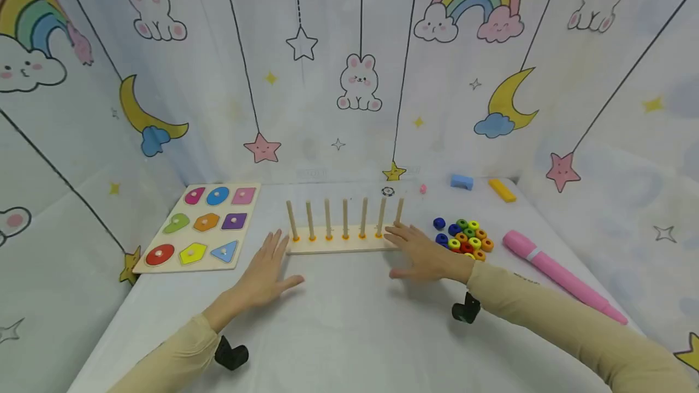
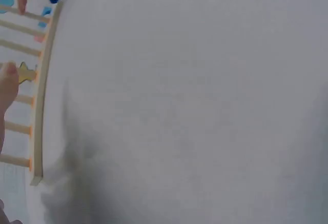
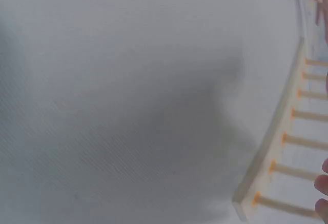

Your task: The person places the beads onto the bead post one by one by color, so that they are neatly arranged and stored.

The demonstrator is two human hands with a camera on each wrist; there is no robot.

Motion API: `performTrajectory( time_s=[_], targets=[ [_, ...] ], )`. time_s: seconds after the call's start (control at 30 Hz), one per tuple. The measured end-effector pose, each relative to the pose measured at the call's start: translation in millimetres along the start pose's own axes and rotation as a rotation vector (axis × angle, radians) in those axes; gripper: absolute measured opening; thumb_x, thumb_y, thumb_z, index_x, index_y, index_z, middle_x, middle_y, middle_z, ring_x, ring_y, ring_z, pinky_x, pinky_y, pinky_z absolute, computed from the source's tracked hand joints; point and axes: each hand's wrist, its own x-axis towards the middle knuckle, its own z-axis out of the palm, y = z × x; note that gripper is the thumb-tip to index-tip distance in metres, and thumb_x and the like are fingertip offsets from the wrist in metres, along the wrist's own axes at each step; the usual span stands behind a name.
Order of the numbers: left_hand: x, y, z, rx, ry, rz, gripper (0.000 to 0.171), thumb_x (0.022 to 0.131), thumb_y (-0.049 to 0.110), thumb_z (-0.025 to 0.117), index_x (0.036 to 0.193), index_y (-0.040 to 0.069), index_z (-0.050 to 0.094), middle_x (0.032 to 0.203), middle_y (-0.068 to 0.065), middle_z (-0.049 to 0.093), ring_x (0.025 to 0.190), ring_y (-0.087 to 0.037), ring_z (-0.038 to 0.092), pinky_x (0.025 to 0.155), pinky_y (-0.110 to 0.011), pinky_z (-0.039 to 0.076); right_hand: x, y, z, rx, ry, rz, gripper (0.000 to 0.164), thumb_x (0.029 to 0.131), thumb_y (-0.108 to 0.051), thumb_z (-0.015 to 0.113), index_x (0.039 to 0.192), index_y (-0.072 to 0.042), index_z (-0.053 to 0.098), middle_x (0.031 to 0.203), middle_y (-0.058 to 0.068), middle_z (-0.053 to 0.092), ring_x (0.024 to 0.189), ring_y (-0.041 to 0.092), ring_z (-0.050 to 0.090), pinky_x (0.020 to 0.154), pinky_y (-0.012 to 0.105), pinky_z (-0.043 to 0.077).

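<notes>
A wooden peg board (image 1: 341, 247) with several upright bare pegs lies across the middle of the table. My left hand (image 1: 262, 278), fingers spread, is at the board's left end. At the right end is my right hand (image 1: 420, 255), also spread and partly covering the base there. Neither hand holds anything; whether their fingertips touch the board I cannot tell. Close to the right hand lies a group of coloured beads (image 1: 454, 242) in blue, green, yellow, orange and red. The left wrist view shows the board (image 2: 43, 96) along its left side; the right wrist view has the board (image 3: 274, 126) at its right.
A wooden shape puzzle (image 1: 213, 234) with knobbed pieces lies at the left. Right of the beads is a pink pen-shaped object (image 1: 565, 275). Toward the back are a blue block (image 1: 462, 182), a yellow block (image 1: 502, 190) and a small pink piece (image 1: 423, 188). Patterned curtains enclose the table.
</notes>
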Motion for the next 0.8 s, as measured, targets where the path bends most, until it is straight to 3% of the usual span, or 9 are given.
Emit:
performTrajectory(
  time_s=[0.13, 0.27, 0.5, 0.7, 0.8],
  targets=[
    [20.6, -11.4, -10.2, -0.165, -0.001, -0.141, 0.104, 0.083, 0.050, 0.066, 0.147, -0.008, 0.007, 0.152, -0.030, 0.004, 0.139, -0.046, 0.005, 0.111, -0.059, 0.014, 1, 14, -19, 0.030, 0.211, 0.027, 0.048, 0.087, -0.029, 0.069, 0.123, 0.000, 0.057, 0.133, 0.016, 0.050, 0.128, 0.033, 0.040, 0.104, 0.050, 0.037],
    [41.6, -24.3, -11.7, -0.315, -0.039, -0.156, 0.112, 0.080, 0.045, 0.073, 0.148, -0.006, 0.000, 0.152, -0.030, 0.005, 0.139, -0.044, 0.009, 0.112, -0.057, 0.015, 0, 35, -35, 0.047, 0.355, 0.052, 0.029, 0.088, -0.020, 0.068, 0.109, -0.001, 0.063, 0.115, 0.015, 0.061, 0.115, 0.032, 0.051, 0.097, 0.049, 0.045],
    [61.8, -36.3, 7.0, -0.329, -0.066, -0.095, 0.115, 0.070, 0.042, 0.082, 0.149, -0.002, 0.012, 0.149, -0.026, 0.024, 0.136, -0.043, 0.022, 0.111, -0.057, 0.020, -14, 81, -51, 0.142, 0.296, 0.283, 0.038, 0.091, -0.019, 0.064, 0.121, 0.002, 0.055, 0.120, 0.019, 0.059, 0.111, 0.036, 0.053, 0.095, 0.052, 0.046],
    [64.0, -36.3, 13.0, -0.271, -0.084, -0.153, 0.107, 0.071, 0.046, 0.080, 0.147, -0.003, 0.022, 0.149, -0.029, 0.022, 0.136, -0.048, 0.018, 0.111, -0.060, 0.014, -35, 120, -56, 0.185, 0.259, 0.402, 0.040, 0.093, -0.018, 0.059, 0.123, 0.008, 0.052, 0.120, 0.029, 0.055, 0.109, 0.042, 0.052, 0.094, 0.055, 0.045],
    [64.5, -38.8, 15.0, -0.256, -0.074, -0.144, 0.101, 0.074, 0.045, 0.078, 0.145, -0.004, 0.026, 0.149, -0.028, 0.024, 0.137, -0.046, 0.018, 0.112, -0.057, 0.013, -42, 131, -60, 0.195, 0.233, 0.450, 0.043, 0.093, -0.018, 0.058, 0.124, 0.010, 0.050, 0.121, 0.031, 0.053, 0.110, 0.043, 0.051, 0.095, 0.056, 0.043]
  ],
)
